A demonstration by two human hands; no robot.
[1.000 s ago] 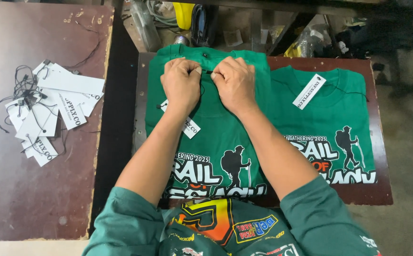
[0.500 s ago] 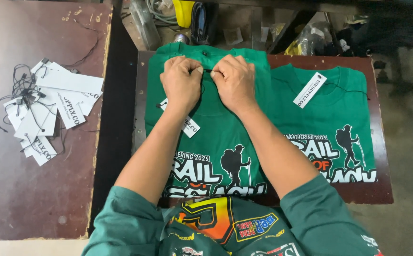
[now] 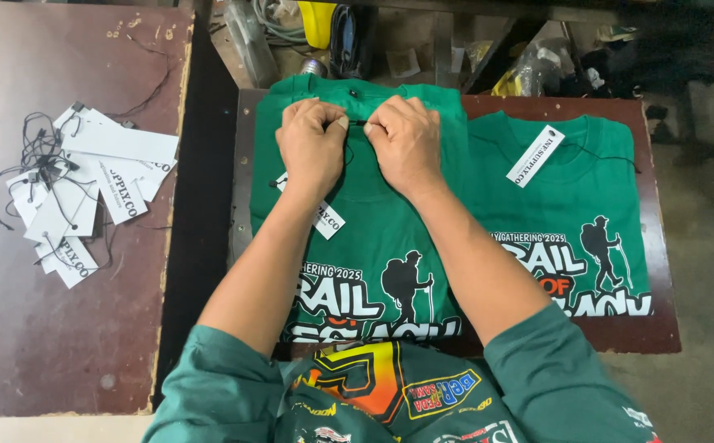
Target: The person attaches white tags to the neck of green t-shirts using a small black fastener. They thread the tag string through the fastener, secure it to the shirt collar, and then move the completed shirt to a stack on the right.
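Scuffed brown table [image 3: 61, 344] carries loose white tags [image 3: 86, 193] at nine o'clock, while left hand [image 3: 312, 148] and right hand [image 3: 406, 143] fingers pinch a black string [image 3: 357, 123] at the collar of the centre green shirt [image 3: 373, 238], another shirt [image 3: 570, 189] at three o'clock.

Two worn brown tables [image 3: 61, 344], perhaps concrete floor [image 3: 701, 246].

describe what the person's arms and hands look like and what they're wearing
Both hands, the left hand and the right hand, are bare: no gloves, and no rings or watch that I can see. The forearms are bare too. The sleeves are dark green and sit pushed up near the elbows. They belong to a jersey-style top with bright orange, yellow and blue printed patches on the chest.
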